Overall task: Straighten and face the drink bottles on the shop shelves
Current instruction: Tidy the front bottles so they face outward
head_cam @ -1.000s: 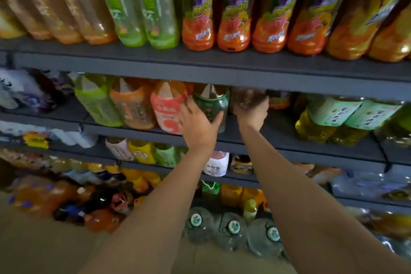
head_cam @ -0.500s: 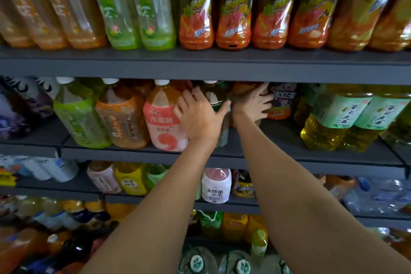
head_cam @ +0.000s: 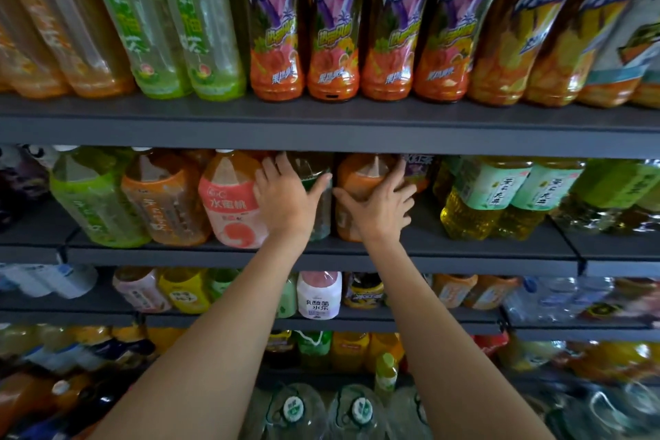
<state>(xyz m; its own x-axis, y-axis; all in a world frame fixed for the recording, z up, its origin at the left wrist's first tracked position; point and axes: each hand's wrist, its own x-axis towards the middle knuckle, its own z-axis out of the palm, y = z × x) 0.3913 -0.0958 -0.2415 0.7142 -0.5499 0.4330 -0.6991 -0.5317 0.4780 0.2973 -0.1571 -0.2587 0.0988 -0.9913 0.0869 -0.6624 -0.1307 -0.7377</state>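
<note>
Left grip (head_cam: 285,200) round green bottle (head_cam: 318,196), right grip (head_cam: 382,207) round orange bottle (head_cam: 360,179)

Two hands (head_cam: 285,196) (head_cam: 378,207). Above them: four purple-labelled red tea bottles (head_cam: 275,28), two green bottles (head_cam: 160,21). Left of them: one pink-labelled bottle (head_cam: 228,204), one orange (head_cam: 160,196), one green (head_cam: 89,196).

A shop's drinks aisle — dark grey shelves (head_cam: 321,125) stacked in tiers, each packed edge to edge with rows of labelled bottles: tall iced-tea bottles (head_cam: 335,28) on top, squat juice bottles (head_cam: 228,200) below, large water jugs (head_cam: 357,411) lowest — many of each kind side by side.
</note>
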